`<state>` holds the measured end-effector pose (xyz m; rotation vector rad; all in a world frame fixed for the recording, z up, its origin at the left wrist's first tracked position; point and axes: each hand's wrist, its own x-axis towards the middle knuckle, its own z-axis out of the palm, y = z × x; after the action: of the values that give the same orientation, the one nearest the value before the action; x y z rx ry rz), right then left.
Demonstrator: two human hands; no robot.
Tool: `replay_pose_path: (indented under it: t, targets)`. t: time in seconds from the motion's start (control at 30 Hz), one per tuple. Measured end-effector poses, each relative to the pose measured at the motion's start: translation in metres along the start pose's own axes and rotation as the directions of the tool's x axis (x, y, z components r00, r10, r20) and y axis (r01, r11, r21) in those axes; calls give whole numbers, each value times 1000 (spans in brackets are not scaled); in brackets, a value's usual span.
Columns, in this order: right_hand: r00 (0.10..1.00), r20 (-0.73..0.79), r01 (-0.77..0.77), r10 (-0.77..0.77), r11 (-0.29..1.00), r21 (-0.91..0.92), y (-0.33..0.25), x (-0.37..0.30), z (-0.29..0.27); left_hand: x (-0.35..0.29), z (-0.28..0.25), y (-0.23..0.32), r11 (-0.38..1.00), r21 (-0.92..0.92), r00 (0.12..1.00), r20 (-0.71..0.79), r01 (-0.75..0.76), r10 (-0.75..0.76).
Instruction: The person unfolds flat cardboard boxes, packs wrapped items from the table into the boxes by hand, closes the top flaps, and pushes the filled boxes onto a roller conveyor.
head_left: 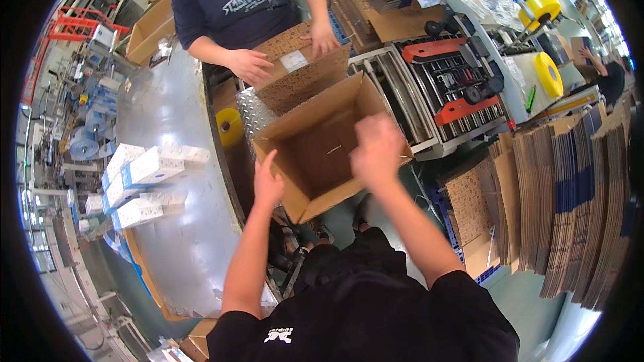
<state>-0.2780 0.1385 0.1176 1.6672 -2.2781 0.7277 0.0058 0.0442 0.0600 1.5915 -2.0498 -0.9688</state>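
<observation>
An open brown cardboard box (339, 141) stands in front of me, its inside bare down to the bottom. My left hand (268, 184) is at the box's near left rim, one finger stretched out and the others partly hidden. Over the right side of the box is my right hand (377, 151), smeared by motion, so its fingers cannot be made out. Just beyond, a co-worker's two hands (249, 66) rest on a second, patterned cardboard box (305, 67) with a white label.
White and blue cartons (157, 164) sit on the metal table (174, 241) at left. A roller conveyor with a taping machine (456, 80) stands at right, with yellow tape rolls (549, 74). Flattened cardboard stacks (563, 188) fill the right side. Another person (609, 84) is farther off.
</observation>
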Motion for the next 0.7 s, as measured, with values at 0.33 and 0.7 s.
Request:
replay_pose_path:
  t: [0.33, 0.7]
  targets:
    - [642, 741, -292, 195, 956, 1, 92, -20, 39, 8, 87, -97, 944, 264, 960, 140, 199, -242]
    - [640, 768, -369, 22, 885, 282, -69, -32, 82, -21, -173, -234, 941, 175, 930, -286, 290, -233]
